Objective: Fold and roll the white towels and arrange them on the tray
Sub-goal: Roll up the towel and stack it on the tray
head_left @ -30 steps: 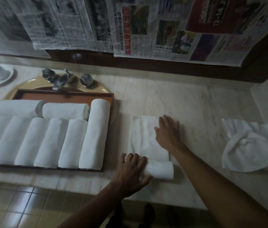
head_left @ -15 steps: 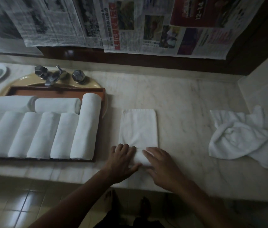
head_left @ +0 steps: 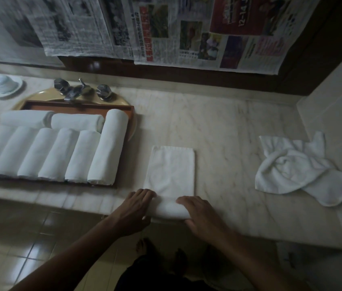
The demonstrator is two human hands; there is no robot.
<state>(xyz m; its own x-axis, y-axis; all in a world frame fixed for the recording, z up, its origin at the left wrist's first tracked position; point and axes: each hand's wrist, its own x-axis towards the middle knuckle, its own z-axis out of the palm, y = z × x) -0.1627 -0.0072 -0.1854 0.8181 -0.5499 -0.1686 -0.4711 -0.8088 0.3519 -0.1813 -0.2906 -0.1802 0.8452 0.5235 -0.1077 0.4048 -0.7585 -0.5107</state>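
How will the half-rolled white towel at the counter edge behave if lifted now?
Probably floppy: the half-rolled white towel lies flat beyond the roll, so that part would likely dangle. The roll may loosen; only the left hand and right hand hold it.

The half-rolled white terry-cloth towel (head_left: 171, 171) at the worktop's near edge looks soft, matt and finely napped, like the rolled white cloth towels (head_left: 107, 148) on the reddish-brown wooden tray (head_left: 113, 105), whose rim is smooth and dull. The crumpled white cloth towel (head_left: 292, 171) toward the right edge is equally matt. The pale veined marble worktop (head_left: 229, 127) is smooth with a faint sheen. The chrome metal tap (head_left: 75, 91) at the far edge is glossy; the printed newspaper sheets (head_left: 166, 28) are thin matt paper; the grey floor tiles (head_left: 29, 238) shine
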